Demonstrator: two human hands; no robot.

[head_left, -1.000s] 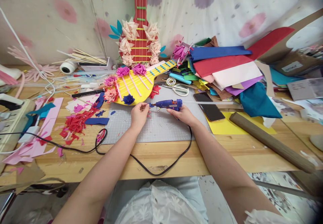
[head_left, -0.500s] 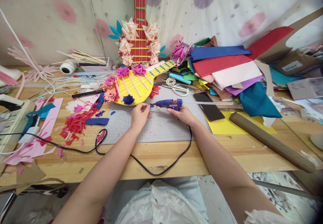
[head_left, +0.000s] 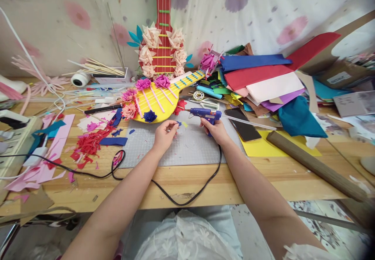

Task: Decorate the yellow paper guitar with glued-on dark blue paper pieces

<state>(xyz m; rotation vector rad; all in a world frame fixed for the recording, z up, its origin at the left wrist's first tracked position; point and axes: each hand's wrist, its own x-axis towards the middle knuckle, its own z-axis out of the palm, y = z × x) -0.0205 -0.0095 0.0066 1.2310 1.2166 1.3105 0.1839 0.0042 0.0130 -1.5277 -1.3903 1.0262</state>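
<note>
Pinching a small blue scrap point(head_left: 179, 123) between fingertips, the left hand point(head_left: 165, 133) hovers over the grey mat point(head_left: 187, 150), arm stretched forward. Just right of it, the right hand point(head_left: 217, 131) grips the blue glue gun point(head_left: 206, 114), nozzle pointing left, near the yellow guitar point(head_left: 158, 101).

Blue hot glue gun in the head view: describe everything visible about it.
The blue plastic hot glue gun is held in the right hand, whose fingers wrap its grip. It hangs over the far edge of the grey gridded cutting mat, barrel roughly level, nozzle pointing left towards the yellow paper guitar. A clear glue stick juts from its rear towards the right. A black cord runs from the grip down across the wooden table edge. The left hand, apart from it, pinches a small blue paper piece.
</note>
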